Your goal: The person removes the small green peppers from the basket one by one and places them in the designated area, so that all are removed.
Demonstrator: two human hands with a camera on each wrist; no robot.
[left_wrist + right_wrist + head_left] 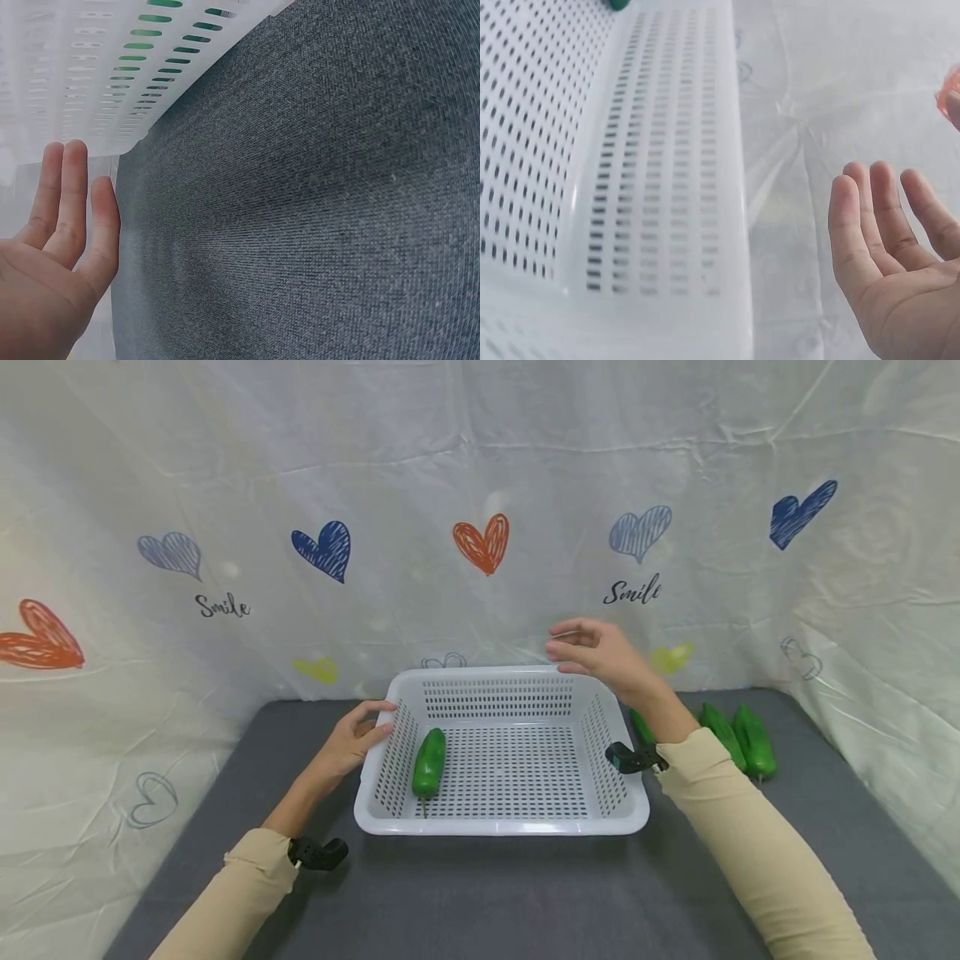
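A white perforated plastic basket (500,827) stands on the dark grey tabletop. Inside it, near the left wall, lies one long green pepper (430,764), its thin stem toward the front. My left hand (356,737) is at the basket's left side with fingertips at the rim. The left wrist view shows straight fingers (73,195) close against the outer wall. Above the back right corner of the basket, my right hand (597,652) is raised with loosely bent fingers and nothing in them. Its palm (915,300) faces up in the right wrist view.
To the right of the basket lie two green peppers (753,743) side by side. Another green pepper (640,727) shows partly between the basket and my right forearm. A white cloth (420,460) printed with hearts hangs behind the table.
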